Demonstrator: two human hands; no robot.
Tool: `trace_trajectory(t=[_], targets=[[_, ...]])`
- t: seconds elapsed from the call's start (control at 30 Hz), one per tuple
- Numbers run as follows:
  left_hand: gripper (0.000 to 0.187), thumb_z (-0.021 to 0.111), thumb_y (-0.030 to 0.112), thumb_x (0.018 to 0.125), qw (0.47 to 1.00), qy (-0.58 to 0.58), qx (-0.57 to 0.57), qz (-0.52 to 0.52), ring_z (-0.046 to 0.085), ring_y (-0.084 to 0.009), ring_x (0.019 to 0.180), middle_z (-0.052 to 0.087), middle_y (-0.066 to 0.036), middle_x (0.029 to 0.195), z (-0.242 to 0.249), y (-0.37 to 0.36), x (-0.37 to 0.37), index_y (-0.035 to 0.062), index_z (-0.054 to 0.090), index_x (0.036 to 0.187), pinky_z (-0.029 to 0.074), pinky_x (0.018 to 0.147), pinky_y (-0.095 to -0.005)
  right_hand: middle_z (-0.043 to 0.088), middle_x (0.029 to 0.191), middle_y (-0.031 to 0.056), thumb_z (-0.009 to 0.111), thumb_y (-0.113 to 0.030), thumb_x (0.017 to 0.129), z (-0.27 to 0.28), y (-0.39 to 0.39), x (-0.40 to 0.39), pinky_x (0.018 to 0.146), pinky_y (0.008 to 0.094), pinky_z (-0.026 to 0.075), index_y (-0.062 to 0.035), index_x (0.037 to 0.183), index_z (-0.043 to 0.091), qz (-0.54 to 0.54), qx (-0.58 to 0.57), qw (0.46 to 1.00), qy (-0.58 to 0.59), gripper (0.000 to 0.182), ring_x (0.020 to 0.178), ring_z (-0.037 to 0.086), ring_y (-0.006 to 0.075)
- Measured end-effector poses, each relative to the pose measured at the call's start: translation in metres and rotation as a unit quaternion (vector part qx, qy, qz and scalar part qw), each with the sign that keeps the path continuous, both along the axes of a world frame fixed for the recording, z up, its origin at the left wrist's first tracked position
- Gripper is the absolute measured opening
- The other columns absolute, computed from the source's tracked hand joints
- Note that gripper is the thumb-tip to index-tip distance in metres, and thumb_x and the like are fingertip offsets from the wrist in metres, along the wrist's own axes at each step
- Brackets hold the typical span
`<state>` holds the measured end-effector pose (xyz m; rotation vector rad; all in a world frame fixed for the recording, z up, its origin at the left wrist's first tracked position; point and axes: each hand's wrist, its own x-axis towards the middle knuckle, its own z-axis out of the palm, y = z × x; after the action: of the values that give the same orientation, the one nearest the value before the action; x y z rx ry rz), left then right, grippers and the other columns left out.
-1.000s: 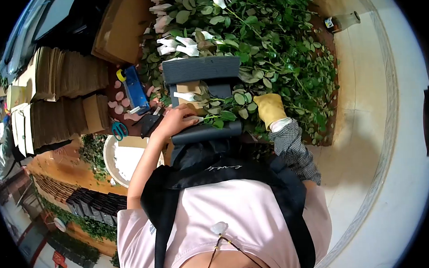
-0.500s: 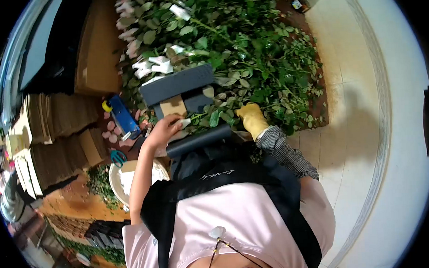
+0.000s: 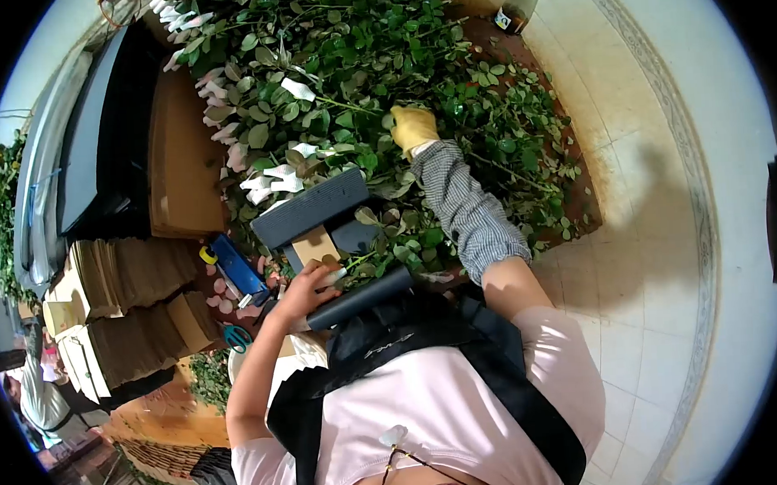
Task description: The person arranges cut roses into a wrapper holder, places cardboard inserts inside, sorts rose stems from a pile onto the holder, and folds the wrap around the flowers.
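Note:
My bare left hand (image 3: 311, 291) has its fingers closed on a white-wrapped flower head (image 3: 334, 278), whose green stem points right into the leaves. Just above it stands a dark grey holder (image 3: 311, 209) with a piece of cardboard (image 3: 316, 246) in it, and a black roll (image 3: 361, 297) lies below. My right hand (image 3: 414, 129), in a yellow glove, is up in the heap of leafy stems (image 3: 353, 36). Its fingers are curled at the stem of another white-wrapped flower (image 3: 298, 89); the fingertips are partly hidden by leaves.
On the left are stacked cardboard sheets (image 3: 138, 275), a blue tool (image 3: 239, 265), teal scissors (image 3: 237, 337) and scattered pink petals. A glass jar (image 3: 521, 7) stands at the top right. Another person (image 3: 44, 396) is at the far left.
My right hand has moved up and away from beside the black roll, deeper into the stems. My left hand stays at the wrapped flower by the holder. The view has shifted and turned somewhat.

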<state>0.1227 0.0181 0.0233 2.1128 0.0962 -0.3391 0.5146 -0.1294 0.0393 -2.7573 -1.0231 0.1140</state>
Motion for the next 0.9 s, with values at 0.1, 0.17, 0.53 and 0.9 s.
trace_trajectory(t=[0.1,0.17,0.53,0.9], targets=[[0.053,0.079,0.016,0.083,0.997,-0.018,-0.039,0.056,0.059,-0.0353,0.105,0.054,-0.016,0.117,-0.008,-0.005,-0.002,0.0107,0.061,0.133,0.049,0.093,-0.0393,0.067,0.082,0.0057,0.066,-0.012,0.073,0.025,0.007,-0.029,0.089,0.0410,0.050,-0.0111,0.089,0.069,0.015,0.111,0.982,-0.149,0.017,0.086,0.066,0.0281],[0.052,0.078,0.014,0.083,0.995,-0.031,-0.052,0.076,0.060,-0.0352,0.107,0.054,-0.015,0.120,-0.009,-0.010,-0.005,0.0122,0.062,0.133,0.050,0.093,-0.0391,0.069,0.094,0.0084,0.064,-0.005,0.076,0.081,-0.014,-0.068,0.096,0.0413,0.047,-0.0075,0.091,0.068,0.041,0.169,0.962,-0.209,0.016,0.100,0.064,0.0263],[0.048,0.077,0.013,0.081,0.992,-0.033,-0.048,0.116,0.062,-0.0359,0.110,0.058,-0.015,0.122,-0.004,-0.016,-0.005,0.0116,0.065,0.128,0.051,0.091,-0.0418,0.069,0.101,0.0188,0.052,0.010,0.074,0.107,-0.250,-0.070,0.086,0.0450,0.052,-0.0011,0.103,0.068,-0.126,0.090,0.925,-0.347,0.035,0.098,0.065,0.0376],[0.046,0.081,0.015,0.082,0.992,-0.066,-0.020,0.107,0.060,-0.0366,0.111,0.053,-0.014,0.123,-0.002,-0.019,-0.010,0.0101,0.065,0.125,0.053,0.088,-0.0435,0.071,0.111,0.0143,0.059,0.006,0.071,0.189,0.005,-0.027,0.103,0.0453,0.048,-0.0081,0.111,0.069,0.078,0.260,0.880,-0.390,0.043,0.111,0.064,0.0352]])
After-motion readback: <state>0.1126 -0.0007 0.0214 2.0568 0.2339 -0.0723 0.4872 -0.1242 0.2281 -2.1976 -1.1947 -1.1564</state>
